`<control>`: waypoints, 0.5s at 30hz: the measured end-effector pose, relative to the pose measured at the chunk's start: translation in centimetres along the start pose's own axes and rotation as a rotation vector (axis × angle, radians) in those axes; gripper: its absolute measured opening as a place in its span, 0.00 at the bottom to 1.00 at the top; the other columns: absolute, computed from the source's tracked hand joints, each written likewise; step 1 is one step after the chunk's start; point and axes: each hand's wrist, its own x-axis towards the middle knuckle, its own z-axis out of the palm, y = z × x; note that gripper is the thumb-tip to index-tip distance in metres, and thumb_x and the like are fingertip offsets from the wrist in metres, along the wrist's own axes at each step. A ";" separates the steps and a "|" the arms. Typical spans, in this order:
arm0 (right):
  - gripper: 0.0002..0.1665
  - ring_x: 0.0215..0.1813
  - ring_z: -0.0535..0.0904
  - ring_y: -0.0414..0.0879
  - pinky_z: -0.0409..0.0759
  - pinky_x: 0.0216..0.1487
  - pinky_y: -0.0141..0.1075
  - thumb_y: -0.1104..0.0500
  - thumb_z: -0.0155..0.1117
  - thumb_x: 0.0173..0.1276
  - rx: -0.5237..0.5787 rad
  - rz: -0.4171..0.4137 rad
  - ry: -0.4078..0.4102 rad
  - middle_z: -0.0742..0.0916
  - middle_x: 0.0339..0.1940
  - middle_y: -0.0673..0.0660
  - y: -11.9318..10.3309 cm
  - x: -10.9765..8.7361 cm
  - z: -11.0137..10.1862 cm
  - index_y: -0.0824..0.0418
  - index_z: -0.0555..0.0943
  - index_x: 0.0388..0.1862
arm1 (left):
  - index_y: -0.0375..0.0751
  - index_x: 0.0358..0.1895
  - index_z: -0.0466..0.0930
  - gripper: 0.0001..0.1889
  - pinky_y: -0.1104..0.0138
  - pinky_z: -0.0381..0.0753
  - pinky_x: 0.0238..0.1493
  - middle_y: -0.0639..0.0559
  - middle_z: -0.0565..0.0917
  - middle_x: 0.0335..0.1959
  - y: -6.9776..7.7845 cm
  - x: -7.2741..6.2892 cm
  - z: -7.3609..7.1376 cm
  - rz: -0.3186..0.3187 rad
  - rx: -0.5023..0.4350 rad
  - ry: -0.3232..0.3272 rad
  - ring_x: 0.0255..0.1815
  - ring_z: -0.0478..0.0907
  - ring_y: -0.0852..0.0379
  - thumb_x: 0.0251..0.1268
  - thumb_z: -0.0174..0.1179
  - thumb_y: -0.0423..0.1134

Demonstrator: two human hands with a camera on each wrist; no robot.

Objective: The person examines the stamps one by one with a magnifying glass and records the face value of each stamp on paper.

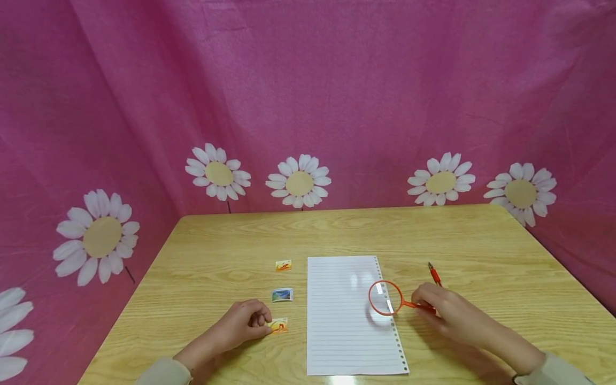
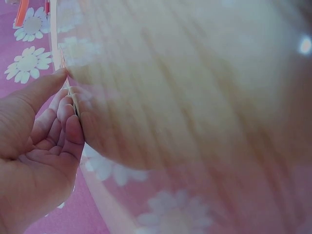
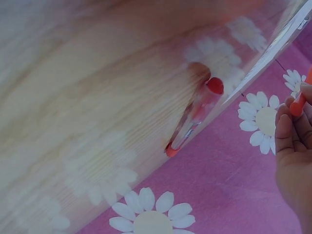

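My left hand [image 1: 243, 323] has its thumb and forefinger at the left edge of a yellow-and-red postage stamp [image 1: 280, 326], gripping it lightly at the table top. In the left wrist view this stamp [image 2: 73, 101] shows only edge-on beside the curled fingers. Above it lie a blue-green stamp [image 1: 282, 295] and another yellow-and-red stamp [image 1: 283, 266]. My right hand [image 1: 449, 313] holds a red-rimmed magnifying glass [image 1: 402, 302] by its handle, with the lens over the right edge of a lined sheet of paper [image 1: 346, 342].
A red pen [image 1: 435, 275] lies on the wooden table [image 1: 231, 246] just beyond my right hand, its far end partly hidden by it. Punched holes run down the paper's right edge. A pink cloth [image 1: 337, 96] with white daisies hangs behind and beside the table.
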 end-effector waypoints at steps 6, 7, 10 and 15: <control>0.25 0.35 0.72 0.30 0.69 0.40 0.15 0.73 0.77 0.43 -0.047 0.047 -0.018 0.80 0.33 0.40 0.0 -0.5 -0.3 0.53 0.77 0.36 | 0.41 0.34 0.79 0.07 0.77 0.71 0.30 0.56 0.77 0.28 0.0 0.0 0.0 -0.001 0.005 -0.002 0.28 0.67 0.72 0.58 0.69 0.36; 0.25 0.35 0.72 0.30 0.69 0.40 0.15 0.73 0.77 0.42 -0.050 0.050 -0.018 0.80 0.33 0.40 0.0 -0.6 -0.4 0.53 0.77 0.36 | 0.41 0.34 0.79 0.07 0.77 0.71 0.30 0.56 0.77 0.28 0.0 0.0 0.0 0.000 0.004 -0.001 0.28 0.67 0.72 0.58 0.69 0.36; 0.26 0.35 0.72 0.29 0.69 0.40 0.15 0.73 0.77 0.42 -0.058 0.056 -0.019 0.80 0.33 0.40 0.1 -0.8 -0.6 0.52 0.77 0.36 | 0.41 0.34 0.79 0.07 0.77 0.71 0.30 0.56 0.77 0.28 0.0 -0.1 0.0 0.001 0.004 0.000 0.28 0.67 0.72 0.58 0.69 0.36; 0.26 0.36 0.72 0.29 0.68 0.40 0.16 0.73 0.77 0.42 -0.076 0.078 -0.009 0.80 0.33 0.40 0.2 -1.2 -0.7 0.52 0.77 0.36 | 0.41 0.35 0.80 0.07 0.77 0.71 0.30 0.56 0.77 0.29 0.1 0.0 0.0 0.001 0.002 -0.003 0.28 0.67 0.72 0.58 0.69 0.36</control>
